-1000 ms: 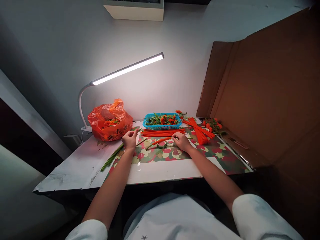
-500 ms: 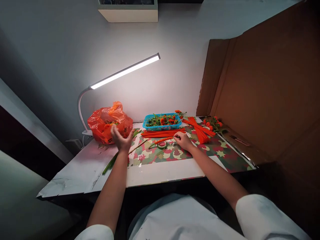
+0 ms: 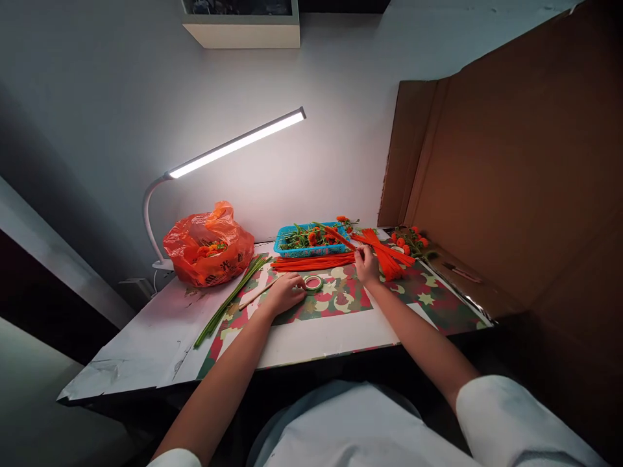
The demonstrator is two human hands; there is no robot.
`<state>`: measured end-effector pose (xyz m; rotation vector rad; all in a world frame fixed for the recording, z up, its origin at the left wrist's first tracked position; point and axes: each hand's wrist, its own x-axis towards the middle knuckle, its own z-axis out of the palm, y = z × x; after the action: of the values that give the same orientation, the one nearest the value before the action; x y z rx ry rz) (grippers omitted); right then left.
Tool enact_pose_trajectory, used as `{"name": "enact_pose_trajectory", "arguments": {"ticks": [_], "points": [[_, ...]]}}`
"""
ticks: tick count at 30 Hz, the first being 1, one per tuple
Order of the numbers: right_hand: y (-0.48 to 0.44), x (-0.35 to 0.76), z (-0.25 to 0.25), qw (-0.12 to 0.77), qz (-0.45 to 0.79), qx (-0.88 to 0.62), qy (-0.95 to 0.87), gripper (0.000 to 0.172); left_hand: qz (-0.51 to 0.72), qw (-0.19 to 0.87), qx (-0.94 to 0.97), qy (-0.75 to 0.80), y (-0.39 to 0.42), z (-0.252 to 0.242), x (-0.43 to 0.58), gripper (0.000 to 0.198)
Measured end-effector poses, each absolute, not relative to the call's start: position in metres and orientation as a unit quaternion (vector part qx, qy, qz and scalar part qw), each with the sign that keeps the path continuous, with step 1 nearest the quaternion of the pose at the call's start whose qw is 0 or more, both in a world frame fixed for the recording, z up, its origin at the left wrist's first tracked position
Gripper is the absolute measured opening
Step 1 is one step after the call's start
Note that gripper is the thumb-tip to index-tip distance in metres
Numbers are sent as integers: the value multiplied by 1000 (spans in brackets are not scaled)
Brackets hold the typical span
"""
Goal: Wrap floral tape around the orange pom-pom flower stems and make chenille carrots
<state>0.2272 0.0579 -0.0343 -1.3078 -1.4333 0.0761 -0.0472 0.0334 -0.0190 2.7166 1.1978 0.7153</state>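
My right hand (image 3: 368, 266) pinches one end of a fuzzy orange pipe cleaner (image 3: 339, 236), which slants up and left in front of the blue basket (image 3: 314, 252). At the left rim of a green tape roll (image 3: 313, 283), my left hand (image 3: 286, 293) rests low on the table, thumb and fingers slightly apart. Whether its fingertips touch the roll is unclear. Behind both hands lies a row of orange pipe cleaners (image 3: 311, 263). A thin wooden stick (image 3: 256, 296) lies left of my left hand, and green stems (image 3: 226, 308) lie farther left.
Orange flowers with green stems fill the basket. A red plastic bag (image 3: 209, 253) stands at the back left beside a lit lamp (image 3: 238, 144). More orange strips (image 3: 387, 256) and flowers (image 3: 409, 241) lie at the right, next to a tall cardboard panel (image 3: 506, 155).
My left hand has come down from beside the red bag, moving right to the tape roll. My right hand has lifted the orange pipe cleaner off the table, tilting it up.
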Motion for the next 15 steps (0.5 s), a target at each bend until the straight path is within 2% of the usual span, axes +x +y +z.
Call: {"name": "enact_pose_trajectory", "arguments": {"ticks": [6, 10, 15], "points": [[54, 224, -33, 529, 36, -556, -641, 20, 274, -1, 870, 410, 30, -18, -42, 21], [51, 220, -35, 472, 56, -542, -693, 17, 232, 8, 893, 386, 32, -23, -31, 24], [53, 218, -41, 399, 75, -537, -740, 11, 256, 47, 886, 385, 36, -28, -32, 23]]}}
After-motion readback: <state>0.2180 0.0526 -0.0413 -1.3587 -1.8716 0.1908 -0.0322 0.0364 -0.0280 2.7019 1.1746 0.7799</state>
